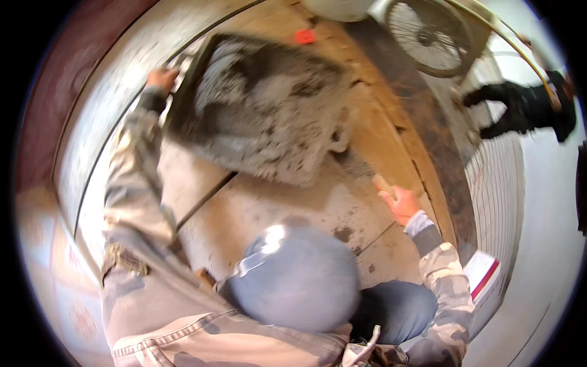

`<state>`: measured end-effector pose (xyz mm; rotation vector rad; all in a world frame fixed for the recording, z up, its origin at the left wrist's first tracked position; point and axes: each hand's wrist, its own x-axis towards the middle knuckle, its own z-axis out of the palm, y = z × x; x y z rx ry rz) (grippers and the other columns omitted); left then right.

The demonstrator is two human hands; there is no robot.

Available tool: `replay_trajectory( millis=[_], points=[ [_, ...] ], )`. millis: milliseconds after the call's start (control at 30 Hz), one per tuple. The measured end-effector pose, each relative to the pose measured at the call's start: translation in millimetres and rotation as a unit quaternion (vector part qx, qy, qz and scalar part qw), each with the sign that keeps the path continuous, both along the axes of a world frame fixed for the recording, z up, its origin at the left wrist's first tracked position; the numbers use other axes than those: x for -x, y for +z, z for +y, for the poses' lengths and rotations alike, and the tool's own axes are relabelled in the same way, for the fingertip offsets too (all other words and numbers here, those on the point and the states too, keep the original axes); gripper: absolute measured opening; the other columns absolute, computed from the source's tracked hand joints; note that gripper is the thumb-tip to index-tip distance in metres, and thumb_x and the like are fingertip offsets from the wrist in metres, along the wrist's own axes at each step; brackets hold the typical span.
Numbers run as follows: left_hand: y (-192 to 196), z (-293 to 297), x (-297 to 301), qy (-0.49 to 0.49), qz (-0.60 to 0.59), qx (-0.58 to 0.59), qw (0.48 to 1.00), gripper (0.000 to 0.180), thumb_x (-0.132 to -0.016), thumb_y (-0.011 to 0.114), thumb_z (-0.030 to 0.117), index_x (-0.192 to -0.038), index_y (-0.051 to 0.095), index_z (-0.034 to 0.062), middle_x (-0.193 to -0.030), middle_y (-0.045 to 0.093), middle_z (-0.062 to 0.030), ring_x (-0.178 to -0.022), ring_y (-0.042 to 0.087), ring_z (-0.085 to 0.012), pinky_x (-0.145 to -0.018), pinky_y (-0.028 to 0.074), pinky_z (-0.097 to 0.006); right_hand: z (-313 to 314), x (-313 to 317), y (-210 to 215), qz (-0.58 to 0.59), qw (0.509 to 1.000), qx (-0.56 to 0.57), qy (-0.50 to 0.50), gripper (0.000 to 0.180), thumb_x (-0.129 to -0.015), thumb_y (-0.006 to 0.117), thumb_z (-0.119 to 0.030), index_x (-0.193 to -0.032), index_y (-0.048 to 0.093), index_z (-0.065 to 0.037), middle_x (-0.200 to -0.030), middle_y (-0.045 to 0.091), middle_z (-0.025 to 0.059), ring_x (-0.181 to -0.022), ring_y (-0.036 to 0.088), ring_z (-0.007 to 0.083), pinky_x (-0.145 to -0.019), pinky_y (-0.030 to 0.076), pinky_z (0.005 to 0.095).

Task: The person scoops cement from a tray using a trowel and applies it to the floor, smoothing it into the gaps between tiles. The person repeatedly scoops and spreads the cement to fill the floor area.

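Note:
A dark, mortar-crusted tub (pixel 177 116) sits in front of me, turned at an angle to the floor lines. Wet grey mortar (pixel 269 116) lies inside it, heaped and scooped unevenly. My left hand (pixel 162 79) is closed on the handle at the tub's far left side. Off the tub's near right corner, my right hand (pixel 401 205) grips the pale handle of a trowel (pixel 383 185). The trowel's blade is blurred and grey with mortar, so its exact shape is unclear.
Beyond the tub lies a small red object (pixel 304 37). A spoked wheel (pixel 431 33) and a pale bucket (pixel 339 7) stand at the far right. Another person in dark clothes (pixel 520 110) is at the right. A white and red box (pixel 482 275) lies beside my right arm.

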<state>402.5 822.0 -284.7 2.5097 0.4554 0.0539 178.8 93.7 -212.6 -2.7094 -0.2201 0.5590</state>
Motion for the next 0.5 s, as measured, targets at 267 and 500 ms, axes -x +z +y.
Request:
replay_trajectory(
  millis=[267, 500],
  points=[
    [54, 14, 123, -0.008, 0.034, -0.013, 0.999, 0.056, -0.1, 0.059, 0.049, -0.129, 0.059, 0.0015, -0.13, 0.058, -0.0177, -0.124, 0.052, -0.031, -0.106, 0.039, -0.042, -34, -3, 20, 0.02, 0.999, 0.028, 0.038, 0.024, -0.099, 0.069, -0.025, -0.105, 0.069, -0.001, -0.087, 0.068, 0.0264, -0.079, 0.068, 0.0445, -0.068, 0.051, 0.0444],
    [0, -3, 535, 0.302, 0.348, -0.113, 0.88, 0.104, -0.083, 0.073, 0.068, -0.147, 0.046, -0.01, -0.141, 0.055, -0.0364, -0.134, 0.054, -0.0457, -0.111, 0.044, -0.05, -83, 7, -1, 0.007, 0.986, 0.025, 0.163, 0.026, -0.098, 0.07, -0.025, -0.105, 0.067, -0.001, -0.077, 0.065, 0.0276, -0.07, 0.066, 0.0458, -0.06, 0.05, 0.0483]
  ],
)
